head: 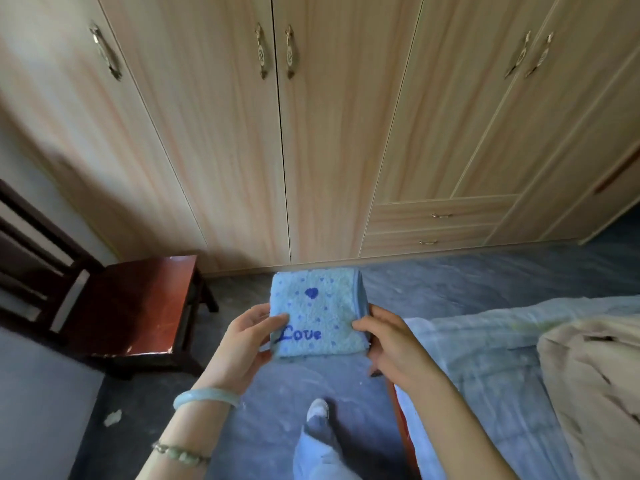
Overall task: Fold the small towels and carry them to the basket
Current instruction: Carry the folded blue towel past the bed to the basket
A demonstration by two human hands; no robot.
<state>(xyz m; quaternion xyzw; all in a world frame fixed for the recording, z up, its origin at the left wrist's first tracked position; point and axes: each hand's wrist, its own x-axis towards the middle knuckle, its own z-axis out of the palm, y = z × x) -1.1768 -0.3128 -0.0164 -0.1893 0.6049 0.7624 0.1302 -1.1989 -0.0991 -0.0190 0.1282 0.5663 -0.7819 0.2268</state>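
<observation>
Held in the air above the floor, the folded blue towel (317, 311) is pinched at its left edge by the left hand (242, 344) and at its right edge by the right hand (391, 344).

Hidden fingers, cropped furniture
The left hand (242, 341) and right hand (394, 344) have their fingers out of sight beneath the towel (318, 313), whose underside is hidden. The chair (131, 306) is cut by the left edge, the bed (485, 358) and beige blanket (595, 393) by the right. A pale scrap (112, 418) on the floor (263, 393) is too small to identify.
</observation>
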